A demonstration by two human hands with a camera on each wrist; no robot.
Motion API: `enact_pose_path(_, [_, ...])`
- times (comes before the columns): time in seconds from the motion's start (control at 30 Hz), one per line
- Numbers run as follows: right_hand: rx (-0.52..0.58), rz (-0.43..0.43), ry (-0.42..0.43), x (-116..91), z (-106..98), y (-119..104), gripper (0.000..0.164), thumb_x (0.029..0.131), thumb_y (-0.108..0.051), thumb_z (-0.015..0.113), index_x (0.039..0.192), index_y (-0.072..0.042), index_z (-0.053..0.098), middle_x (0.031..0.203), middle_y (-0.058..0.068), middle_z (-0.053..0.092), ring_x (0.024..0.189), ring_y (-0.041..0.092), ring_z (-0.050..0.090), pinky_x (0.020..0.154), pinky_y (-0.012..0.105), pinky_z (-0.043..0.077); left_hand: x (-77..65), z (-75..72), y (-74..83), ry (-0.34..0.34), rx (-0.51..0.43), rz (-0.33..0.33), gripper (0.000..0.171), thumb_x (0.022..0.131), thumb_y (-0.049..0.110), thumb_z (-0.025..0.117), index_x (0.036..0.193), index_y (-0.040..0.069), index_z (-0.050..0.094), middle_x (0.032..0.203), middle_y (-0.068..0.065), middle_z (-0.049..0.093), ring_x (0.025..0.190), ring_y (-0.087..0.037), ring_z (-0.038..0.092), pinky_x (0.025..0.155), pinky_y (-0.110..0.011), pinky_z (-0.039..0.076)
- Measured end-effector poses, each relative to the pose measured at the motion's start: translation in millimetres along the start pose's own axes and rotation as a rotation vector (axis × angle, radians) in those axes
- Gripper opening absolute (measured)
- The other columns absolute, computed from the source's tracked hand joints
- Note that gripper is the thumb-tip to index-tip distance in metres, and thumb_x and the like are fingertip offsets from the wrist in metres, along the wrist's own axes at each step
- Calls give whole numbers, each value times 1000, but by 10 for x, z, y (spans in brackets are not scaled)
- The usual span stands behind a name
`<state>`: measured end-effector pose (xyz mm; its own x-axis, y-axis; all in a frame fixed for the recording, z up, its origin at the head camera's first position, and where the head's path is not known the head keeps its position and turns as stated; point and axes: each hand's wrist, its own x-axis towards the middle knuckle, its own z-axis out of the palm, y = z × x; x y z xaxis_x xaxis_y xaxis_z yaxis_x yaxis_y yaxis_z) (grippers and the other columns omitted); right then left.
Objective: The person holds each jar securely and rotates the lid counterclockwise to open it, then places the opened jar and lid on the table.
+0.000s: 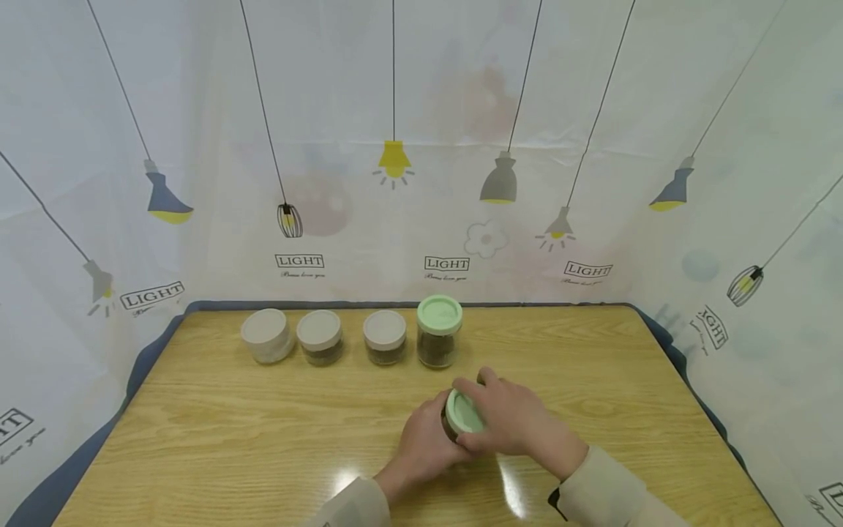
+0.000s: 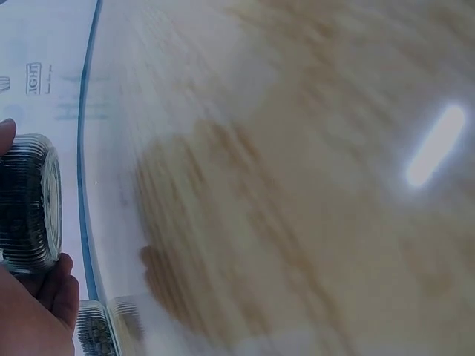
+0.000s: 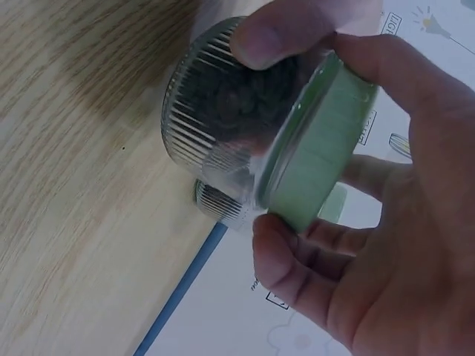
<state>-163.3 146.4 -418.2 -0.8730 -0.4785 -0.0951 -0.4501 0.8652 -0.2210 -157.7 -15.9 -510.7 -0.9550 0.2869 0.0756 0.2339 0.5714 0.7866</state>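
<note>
A ribbed glass jar [image 3: 223, 111] with dark contents and a green lid [image 1: 465, 412] is held between both hands, over the front middle of the table. My left hand [image 1: 428, 438] grips the jar's glass body; in the left wrist view the jar's ribbed side [image 2: 26, 200] shows at the left edge. Fingers and thumb of my right hand [image 1: 510, 417] close round the lid's rim, as the right wrist view shows from the side. The lid sits on the jar's mouth, and the jar is tilted.
Behind the hands, a taller green-lidded jar [image 1: 438, 333] with dark contents stands near the table's back edge. Left of it stand three shorter white-lidded jars, the nearest one [image 1: 385, 338] dark inside, the leftmost one [image 1: 266, 337] pale. A printed sheet [image 1: 356, 219] walls the wooden table [image 1: 263, 432].
</note>
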Motion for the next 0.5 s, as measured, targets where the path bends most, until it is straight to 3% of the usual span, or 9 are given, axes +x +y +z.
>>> enact_pose_path(0.13, [52,-54,-34,6,-32,48,74,72,-45,76,138,-26,50,113,10,51,80,17,53,63,32,48,-11,-3,-15,-12,-7,20,86,64,48,85,136,14,51,118,-1,66,106,-18,62,91,-36,52])
enact_pose_path(0.5, [70,-132,-64,-2,-91,95,74,68,-40,77,137,-29,52,115,4,51,87,14,52,66,29,48,-18,-2,-13,-44,-27,31,87,66,54,83,137,17,50,117,1,64,106,-15,61,91,-35,51])
